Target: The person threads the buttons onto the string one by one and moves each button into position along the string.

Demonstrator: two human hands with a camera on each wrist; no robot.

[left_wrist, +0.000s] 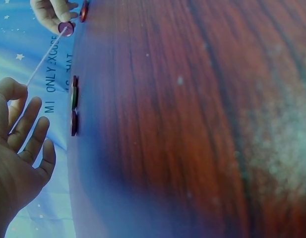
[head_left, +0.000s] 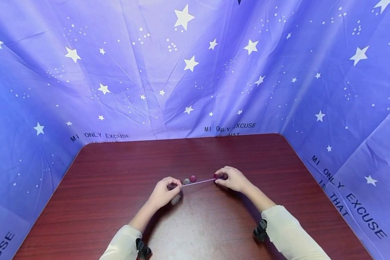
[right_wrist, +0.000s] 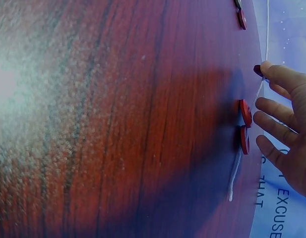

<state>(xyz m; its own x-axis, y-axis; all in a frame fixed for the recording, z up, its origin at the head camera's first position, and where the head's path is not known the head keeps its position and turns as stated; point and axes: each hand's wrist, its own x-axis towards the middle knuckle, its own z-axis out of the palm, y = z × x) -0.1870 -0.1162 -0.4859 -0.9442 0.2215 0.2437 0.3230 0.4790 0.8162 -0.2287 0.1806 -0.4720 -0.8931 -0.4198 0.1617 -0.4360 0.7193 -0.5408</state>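
Observation:
A pale string (head_left: 199,182) runs taut between the two hands, above the table. My left hand (head_left: 164,192) pinches one end between thumb and index finger, the other fingers loosely spread. Between its thumb and fingertip, my right hand (head_left: 234,180) holds a dark red button (left_wrist: 66,29), through which the string passes. Under the right hand, two red buttons (right_wrist: 245,113) rest on the table, and the string's tail (right_wrist: 232,186) trails past them. Between the hands, near the left fingertips, lie a magenta button (head_left: 193,178), a grey-green button (head_left: 186,181) and a dark red one, partly hidden in the head view.
Both hands work over a dark red wood-grain table (head_left: 117,166) with rounded far corners. A blue-purple cloth (head_left: 156,72) with white stars hangs behind it and along both sides. Each sleeve cuff carries a black wrist camera (head_left: 260,230).

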